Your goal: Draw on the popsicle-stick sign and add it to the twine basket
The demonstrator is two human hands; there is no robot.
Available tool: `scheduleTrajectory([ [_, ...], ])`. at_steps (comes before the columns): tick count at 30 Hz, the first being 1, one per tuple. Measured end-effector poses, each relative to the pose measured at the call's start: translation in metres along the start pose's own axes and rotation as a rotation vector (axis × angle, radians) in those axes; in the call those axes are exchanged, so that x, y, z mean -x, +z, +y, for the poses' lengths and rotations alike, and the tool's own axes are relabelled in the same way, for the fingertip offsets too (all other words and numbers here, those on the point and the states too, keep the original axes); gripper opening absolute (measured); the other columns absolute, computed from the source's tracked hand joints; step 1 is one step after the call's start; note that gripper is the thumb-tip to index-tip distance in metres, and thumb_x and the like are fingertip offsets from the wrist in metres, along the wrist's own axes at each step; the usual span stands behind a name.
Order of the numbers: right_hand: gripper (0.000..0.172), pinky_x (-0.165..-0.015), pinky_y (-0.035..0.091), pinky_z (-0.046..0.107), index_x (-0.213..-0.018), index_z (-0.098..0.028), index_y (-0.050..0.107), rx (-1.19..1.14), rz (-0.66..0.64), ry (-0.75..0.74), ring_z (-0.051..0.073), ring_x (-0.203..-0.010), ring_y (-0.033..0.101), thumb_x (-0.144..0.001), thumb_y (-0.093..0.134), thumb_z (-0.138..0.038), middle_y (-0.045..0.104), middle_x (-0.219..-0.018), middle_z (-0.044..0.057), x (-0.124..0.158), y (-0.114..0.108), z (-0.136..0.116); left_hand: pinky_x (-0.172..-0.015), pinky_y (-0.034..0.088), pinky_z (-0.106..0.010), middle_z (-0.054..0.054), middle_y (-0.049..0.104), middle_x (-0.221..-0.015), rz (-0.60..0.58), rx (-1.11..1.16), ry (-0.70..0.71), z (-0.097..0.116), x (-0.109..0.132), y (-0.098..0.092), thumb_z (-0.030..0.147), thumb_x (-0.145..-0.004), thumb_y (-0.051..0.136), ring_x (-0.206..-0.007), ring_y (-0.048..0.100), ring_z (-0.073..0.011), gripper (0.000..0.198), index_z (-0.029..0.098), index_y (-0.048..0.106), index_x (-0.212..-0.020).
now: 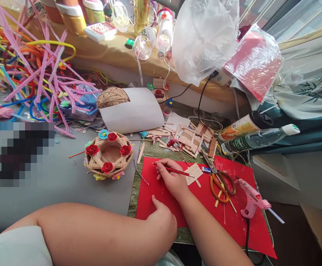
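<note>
My right hand (172, 179) holds a thin red pencil (177, 171) over a red sheet (205, 201), its tip touching a small wooden stick piece (194, 173). My left hand (162, 220) rests closed on the red sheet's near edge, thumb raised, holding nothing. A twine-wrapped basket ring (108, 154) with red paper roses lies to the left of both hands on a grey mat (67, 184).
Orange-handled scissors (219, 181) and a pink glue gun (251, 201) lie on the red sheet's right side. Loose wooden sticks (191, 138), a twine ball (111, 97), a white sheet (134, 111), pipe cleaners (39, 70) and two lying bottles (257, 138) crowd the back.
</note>
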State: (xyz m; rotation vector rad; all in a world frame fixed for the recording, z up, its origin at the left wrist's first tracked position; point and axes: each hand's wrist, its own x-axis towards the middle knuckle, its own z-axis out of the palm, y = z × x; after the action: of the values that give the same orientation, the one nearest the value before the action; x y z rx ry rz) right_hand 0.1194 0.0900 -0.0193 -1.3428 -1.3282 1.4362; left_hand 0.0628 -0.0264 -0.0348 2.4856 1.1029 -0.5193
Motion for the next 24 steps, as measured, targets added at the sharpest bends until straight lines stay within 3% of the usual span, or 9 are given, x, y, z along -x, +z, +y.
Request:
scheduleTrajectory([
  [3, 0.030, -0.050, 0.046, 0.025, -0.088, -0.021, 0.064, 0.020, 0.022, 0.020, 0.012, -0.051, 0.058, -0.097, 0.060, -0.049, 0.063, -0.074, -0.001, 0.001, 0.001, -0.001, -0.095, 0.048, -0.073, -0.019, 0.080, -0.102, -0.141, -0.045, 0.199, -0.005, 0.004, -0.009, 0.028, -0.049, 0.091, -0.099, 0.071, -0.0456, 0.047, 0.029, 0.085, -0.095],
  [8, 0.029, -0.051, 0.045, 0.026, -0.088, -0.023, 0.061, 0.110, 0.037, -0.005, 0.012, -0.052, 0.056, -0.100, 0.055, -0.049, 0.063, -0.074, -0.002, 0.002, 0.003, -0.001, -0.095, 0.050, -0.072, -0.017, 0.080, -0.101, -0.105, -0.047, 0.238, -0.006, 0.009, -0.012, 0.021, -0.046, 0.090, -0.098, 0.072, -0.0462, 0.048, 0.029, 0.085, -0.093],
  [12, 0.028, -0.057, 0.047, 0.027, -0.088, -0.023, 0.063, 0.195, 0.002, -0.027, 0.014, -0.055, 0.058, -0.100, 0.055, -0.048, 0.064, -0.075, -0.001, 0.002, 0.002, 0.000, -0.095, 0.051, -0.073, -0.016, 0.080, -0.102, -0.088, -0.066, 0.229, -0.004, 0.009, -0.011, 0.019, -0.048, 0.089, -0.097, 0.073, -0.0463, 0.048, 0.029, 0.084, -0.095],
  [20, 0.030, -0.061, 0.048, 0.029, -0.084, -0.023, 0.064, 0.260, -0.015, -0.053, 0.018, -0.067, 0.061, -0.100, 0.054, -0.046, 0.067, -0.078, 0.004, 0.004, 0.000, 0.001, -0.103, 0.047, -0.073, -0.017, 0.078, -0.112, -0.178, -0.054, 0.227, -0.004, 0.009, -0.018, 0.017, -0.047, 0.092, -0.106, 0.071, -0.0477, 0.055, 0.026, 0.083, -0.100],
  [24, 0.029, -0.071, 0.050, 0.032, -0.081, -0.024, 0.064, 0.307, -0.089, -0.128, 0.021, -0.077, 0.064, -0.100, 0.054, -0.044, 0.069, -0.081, 0.005, 0.007, 0.003, -0.007, -0.103, 0.046, -0.073, -0.018, 0.080, -0.101, -0.133, -0.011, 0.172, -0.001, 0.007, -0.012, 0.016, -0.053, 0.087, -0.104, 0.071, -0.0477, 0.040, 0.025, 0.085, -0.092],
])
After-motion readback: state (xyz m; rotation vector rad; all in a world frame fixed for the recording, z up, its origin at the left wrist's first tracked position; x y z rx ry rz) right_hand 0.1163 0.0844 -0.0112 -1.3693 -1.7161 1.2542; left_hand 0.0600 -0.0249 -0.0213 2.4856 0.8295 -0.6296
